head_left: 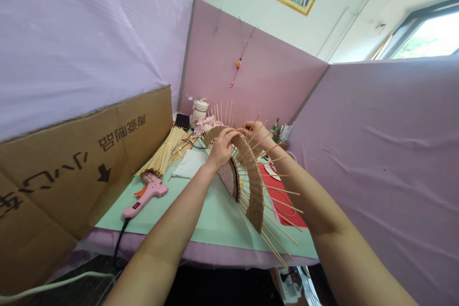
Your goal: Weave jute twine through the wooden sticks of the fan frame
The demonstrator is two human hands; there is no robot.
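A round woven piece [255, 191] stands tilted on the table, a broad brown band with thin wooden sticks poking out all round its rim. Inside the band shows a dark-edged panel with a pale dotted face [226, 178]. My left hand [221, 147] grips the band's upper edge, fingers over the top. Close to its fingertips, my right hand [257, 133] is closed at the band's far side among the sticks. What its fingers pinch is hidden.
A pink glue gun [147, 196] lies at the left, beside a bundle of wooden sticks [161, 152] and a cardboard panel [86, 172]. A white cloth [190, 163] lies behind the woven piece. Red sheets [287, 215] lie at the right; a white jar [199, 112] stands at the back.
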